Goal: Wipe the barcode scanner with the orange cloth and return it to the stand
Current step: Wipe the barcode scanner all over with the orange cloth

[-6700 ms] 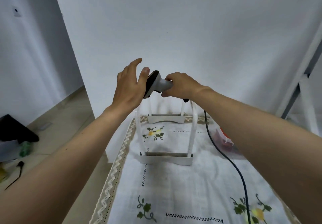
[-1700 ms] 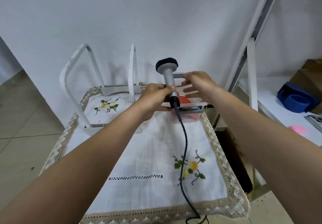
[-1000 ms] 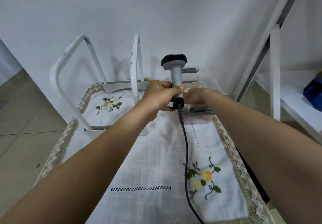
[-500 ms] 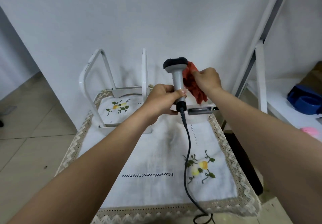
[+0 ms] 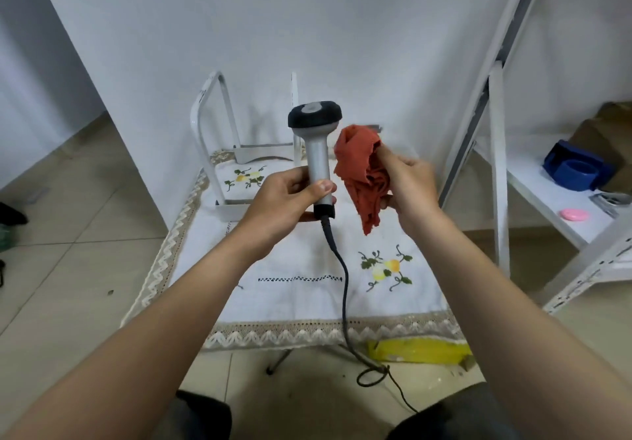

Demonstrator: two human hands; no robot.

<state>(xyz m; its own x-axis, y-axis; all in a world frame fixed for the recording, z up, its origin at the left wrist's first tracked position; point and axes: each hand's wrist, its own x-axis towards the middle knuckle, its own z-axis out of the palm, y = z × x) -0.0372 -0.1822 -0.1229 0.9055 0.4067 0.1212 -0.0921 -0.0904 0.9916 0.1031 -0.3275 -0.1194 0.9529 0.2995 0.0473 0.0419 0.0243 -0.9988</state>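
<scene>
Both hands were occupied: the barcode scanner [image 5: 316,145] was gripped upright by the left hand [image 5: 290,196], head exposed above, while the orange cloth [image 5: 360,169] was bunched in the right hand [image 5: 408,183] just beside it, seemingly ready for wiping.

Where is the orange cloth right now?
The orange cloth is bunched in the right hand, held up over the table just right of the scanner, which the left hand holds upright.

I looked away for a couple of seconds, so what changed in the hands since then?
The right hand reached into the clear box at the table's far right, took the orange cloth and lifted it up beside the scanner. The left hand kept gripping the scanner handle upright; the stand stayed put.
</scene>
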